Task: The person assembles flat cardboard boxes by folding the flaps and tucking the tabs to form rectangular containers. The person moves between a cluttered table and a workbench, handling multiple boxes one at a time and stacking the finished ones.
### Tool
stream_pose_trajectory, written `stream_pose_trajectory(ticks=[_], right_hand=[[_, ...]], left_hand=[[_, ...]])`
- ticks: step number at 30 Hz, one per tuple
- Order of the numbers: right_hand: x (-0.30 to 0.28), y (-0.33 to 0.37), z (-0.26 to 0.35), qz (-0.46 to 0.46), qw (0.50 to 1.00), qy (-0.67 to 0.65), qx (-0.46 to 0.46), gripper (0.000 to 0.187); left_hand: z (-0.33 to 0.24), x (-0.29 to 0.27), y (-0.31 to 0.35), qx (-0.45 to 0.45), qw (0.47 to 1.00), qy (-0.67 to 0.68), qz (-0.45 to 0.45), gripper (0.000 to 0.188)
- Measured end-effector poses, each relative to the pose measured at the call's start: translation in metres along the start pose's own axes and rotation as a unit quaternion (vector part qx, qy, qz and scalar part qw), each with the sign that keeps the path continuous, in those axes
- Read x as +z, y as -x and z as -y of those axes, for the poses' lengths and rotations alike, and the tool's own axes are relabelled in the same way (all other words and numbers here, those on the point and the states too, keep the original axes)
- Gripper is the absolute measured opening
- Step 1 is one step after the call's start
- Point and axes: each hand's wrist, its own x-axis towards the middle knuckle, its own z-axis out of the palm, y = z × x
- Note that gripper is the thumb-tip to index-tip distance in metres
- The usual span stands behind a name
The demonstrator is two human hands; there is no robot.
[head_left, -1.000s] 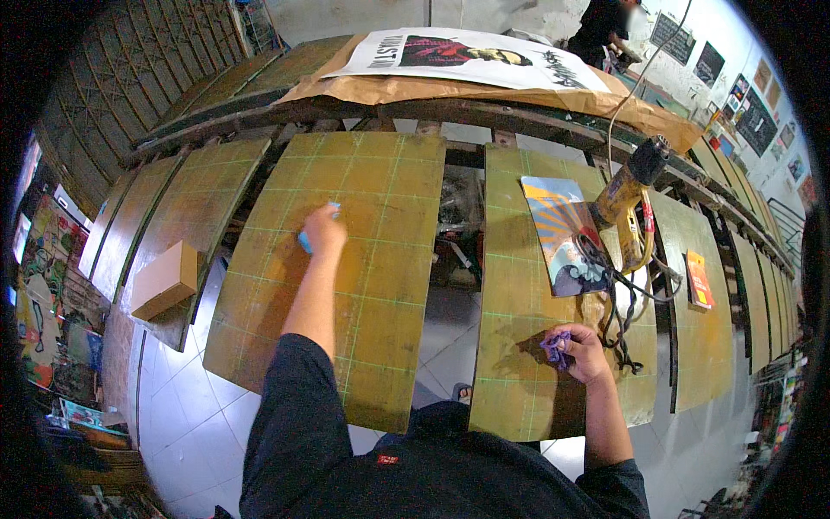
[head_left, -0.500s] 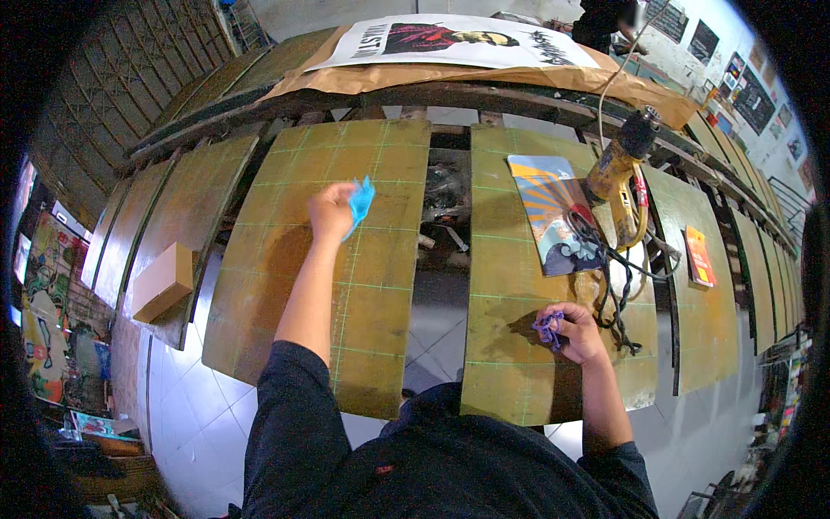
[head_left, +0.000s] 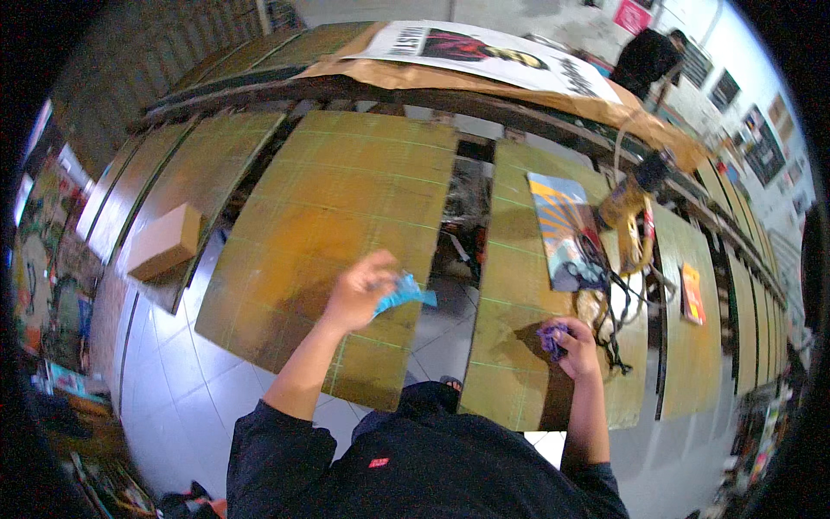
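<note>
- A crumpled blue cloth [head_left: 405, 294] is held in the left hand [head_left: 359, 290], a little left of the middle of the frame; the fingers are closed around it.
- The cloth and the left hand are seen over the near part of a big yellow-green board [head_left: 337, 216] with thin lines on it.
- A small purple thing [head_left: 551, 333] is gripped in the right hand [head_left: 577, 337], at the lower right of the middle. What it is cannot be told.
- The right hand is rested on a second yellow-green board [head_left: 514, 363], to the right of the first one.
- A gap with a pale tiled floor [head_left: 173, 381] is seen between the two boards.
- A colourful picture [head_left: 564, 227] is laid on the second board, above the right hand.
- A tangle of dark cords [head_left: 609, 320] is seen just beside the right hand.
- A brown cardboard box [head_left: 166, 242] is placed on a board at the left of the frame.
- A big poster [head_left: 484, 54] is spread out along the top of the frame.
- Another person in dark clothes [head_left: 644, 59] is seen at the upper right, well apart from the hands.
</note>
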Motion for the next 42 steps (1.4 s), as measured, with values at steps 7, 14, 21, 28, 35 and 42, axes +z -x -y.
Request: stream_pose_trajectory(ticks=[7, 14, 21, 28, 35, 42], right_hand=[[0.046, 0.001, -0.001, -0.136, 0.973, 0.18, -0.054, 0.03], [0.199, -0.044, 0.017, 0.099, 0.937, 0.308, -0.134, 0.013], [0.381, -0.069, 0.007, 0.288, 0.865, 0.368, -0.182, 0.013], [0.483, -0.131, -0.041, 0.335, 0.693, 0.563, -0.302, 0.033], [0.535, -0.178, -0.048, 0.315, 0.752, 0.536, -0.221, 0.056], [0.646, -0.22, -0.078, 0.408, 0.673, 0.546, -0.288, 0.102]], left_hand=[[0.014, -0.051, 0.065, -0.09, 0.858, -0.41, -0.297, 0.084], [0.035, -0.082, 0.167, -0.132, 0.821, -0.347, -0.434, 0.091], [0.091, -0.143, 0.287, -0.225, 0.764, -0.185, -0.575, 0.08], [0.11, -0.176, 0.357, -0.204, 0.711, -0.192, -0.645, 0.072], [0.114, -0.277, 0.335, -0.139, 0.723, -0.15, -0.66, 0.064], [0.065, -0.446, 0.209, -0.006, 0.809, -0.185, -0.558, 0.065]])
